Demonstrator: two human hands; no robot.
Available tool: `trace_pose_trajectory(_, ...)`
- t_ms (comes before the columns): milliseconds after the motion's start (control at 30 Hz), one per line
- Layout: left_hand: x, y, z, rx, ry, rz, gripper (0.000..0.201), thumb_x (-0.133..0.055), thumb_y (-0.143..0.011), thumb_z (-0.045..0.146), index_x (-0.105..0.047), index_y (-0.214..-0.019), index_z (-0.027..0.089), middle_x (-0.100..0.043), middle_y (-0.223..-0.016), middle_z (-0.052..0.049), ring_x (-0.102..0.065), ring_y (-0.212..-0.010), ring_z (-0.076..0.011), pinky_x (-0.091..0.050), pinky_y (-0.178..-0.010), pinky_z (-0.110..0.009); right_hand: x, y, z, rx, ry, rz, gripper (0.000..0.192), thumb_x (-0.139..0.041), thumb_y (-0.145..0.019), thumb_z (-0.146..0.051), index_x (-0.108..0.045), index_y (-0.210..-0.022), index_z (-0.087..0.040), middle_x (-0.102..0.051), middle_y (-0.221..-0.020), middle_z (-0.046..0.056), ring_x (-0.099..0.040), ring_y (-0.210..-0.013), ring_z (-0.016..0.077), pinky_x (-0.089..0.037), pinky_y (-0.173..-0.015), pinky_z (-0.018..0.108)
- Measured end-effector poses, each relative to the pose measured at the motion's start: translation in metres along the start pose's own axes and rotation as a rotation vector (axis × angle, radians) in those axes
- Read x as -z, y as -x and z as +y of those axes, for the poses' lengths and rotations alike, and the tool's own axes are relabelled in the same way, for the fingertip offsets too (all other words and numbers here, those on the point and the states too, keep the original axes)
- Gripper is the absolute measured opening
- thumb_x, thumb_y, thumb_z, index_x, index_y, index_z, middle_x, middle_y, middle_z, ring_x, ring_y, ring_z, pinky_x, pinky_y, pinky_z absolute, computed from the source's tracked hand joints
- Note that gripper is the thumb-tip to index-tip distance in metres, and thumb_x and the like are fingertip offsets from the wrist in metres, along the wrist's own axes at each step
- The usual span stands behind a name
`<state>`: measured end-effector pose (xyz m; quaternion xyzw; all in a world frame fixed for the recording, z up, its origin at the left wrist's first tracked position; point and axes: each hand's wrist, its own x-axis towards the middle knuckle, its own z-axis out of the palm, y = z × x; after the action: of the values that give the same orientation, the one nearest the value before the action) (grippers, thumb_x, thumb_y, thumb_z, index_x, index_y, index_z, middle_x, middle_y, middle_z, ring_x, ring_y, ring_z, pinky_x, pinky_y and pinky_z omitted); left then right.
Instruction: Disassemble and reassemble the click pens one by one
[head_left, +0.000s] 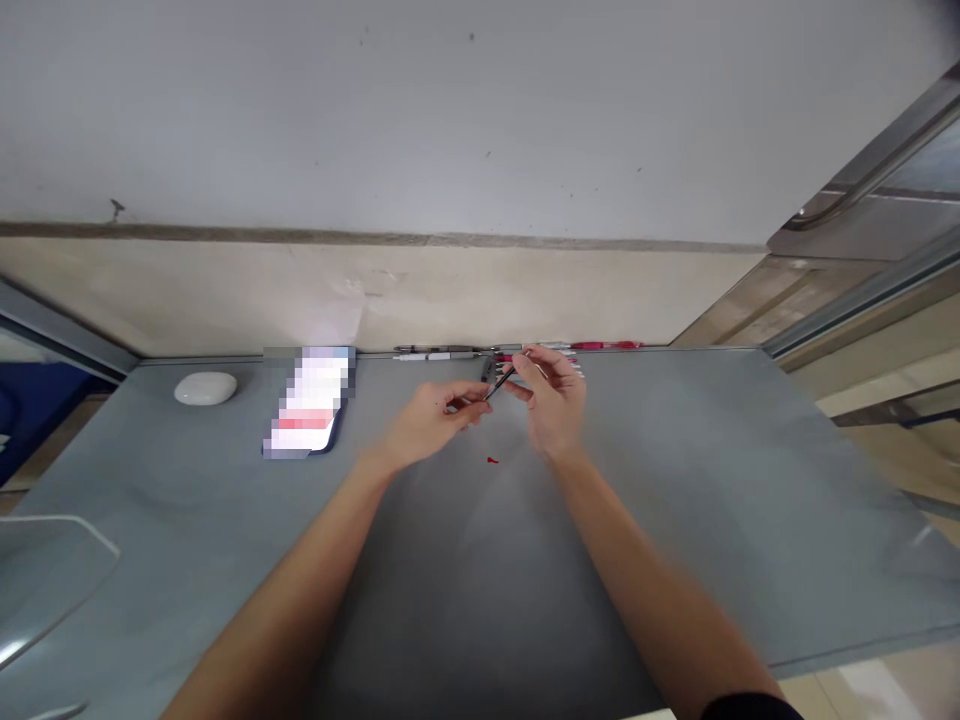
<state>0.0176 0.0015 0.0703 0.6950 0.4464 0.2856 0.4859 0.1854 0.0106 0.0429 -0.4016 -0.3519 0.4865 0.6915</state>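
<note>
A slim dark rod that looks like a pen or pen part (501, 382) slants between my two hands above the grey table. Its lower end sits in the closed fingertips of my left hand (439, 418). At the upper end, the thumb and fingers of my right hand (556, 398) pinch it. Just behind my hands lies a small dark grey object (487, 368), partly covered. Several pens or pen parts with light tips (576, 367) show past my right hand. A small red piece (492, 460) rests on the table in front of my hands.
Along the wall edge lie a white pen (435, 356), a dark pen (412, 348) and a red pen (609, 345). To the left are a phone (334, 425) with a blurred screen and a white mouse (205, 388). A white cable (75, 518) curves at the table's left side.
</note>
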Motion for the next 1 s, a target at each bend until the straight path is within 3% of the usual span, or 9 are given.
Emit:
trace_pose_trajectory(200,-0.003,0.002,0.005,-0.008,-0.066,0.041,0.023,-0.058,-0.088,0.032,-0.072,-0.099,0.019,-0.069,-0.082,-0.002,-0.055,-0.067,-0.0138,-0.048,-0.069,-0.029,-0.003,0.001,0.001,0.025,-0.004,0.005,0.021,-0.081,-0.069,-0.035,-0.069,-0.084,-0.025,-0.071,-0.083,-0.002,-0.069,-0.076,0.0139,-0.061,-0.076,0.035)
trace_pose_trajectory(433,-0.008,-0.001,0.000,-0.030,-0.050,0.081,0.022,-0.059,-0.087,0.032,-0.072,-0.099,0.018,-0.072,-0.087,-0.003,-0.061,-0.071,-0.0159,-0.049,-0.073,-0.031,-0.002,-0.001,0.001,-0.029,0.007,0.070,0.025,-0.083,-0.065,-0.035,-0.070,-0.083,-0.023,-0.071,-0.083,-0.001,-0.067,-0.074,0.0133,-0.061,-0.078,0.036)
trace_pose_trajectory(700,-0.009,-0.001,-0.012,0.042,0.275,0.130,0.023,-0.069,-0.083,0.033,-0.072,-0.101,0.019,-0.074,-0.094,-0.005,-0.063,-0.071,-0.0151,-0.051,-0.073,-0.032,0.010,-0.010,-0.012,-0.154,0.128,-0.115,0.037,-0.076,-0.074,-0.049,-0.073,-0.103,-0.026,-0.075,-0.105,0.004,-0.071,-0.093,0.0202,-0.062,-0.071,0.034)
trace_pose_trajectory(833,-0.005,0.001,-0.022,0.104,0.642,0.224,0.032,-0.076,-0.079,0.032,-0.069,-0.107,0.018,-0.072,-0.099,-0.006,-0.067,-0.079,-0.0164,-0.056,-0.074,-0.033,0.023,-0.024,-0.013,-0.018,0.350,-0.183,0.033,-0.071,-0.079,-0.050,-0.072,-0.103,-0.027,-0.075,-0.106,0.004,-0.070,-0.100,0.0220,-0.062,-0.075,0.035)
trace_pose_trajectory(1000,0.001,0.002,-0.032,0.108,0.905,0.300,0.034,-0.081,-0.076,0.025,-0.066,-0.105,0.017,-0.072,-0.097,-0.006,-0.069,-0.079,-0.0180,-0.060,-0.073,-0.035,0.030,-0.040,-0.018,0.389,1.024,-0.477,0.022,-0.061,-0.090,-0.033,-0.072,-0.109,-0.030,-0.074,-0.114,0.002,-0.069,-0.103,0.0205,-0.058,-0.080,0.034)
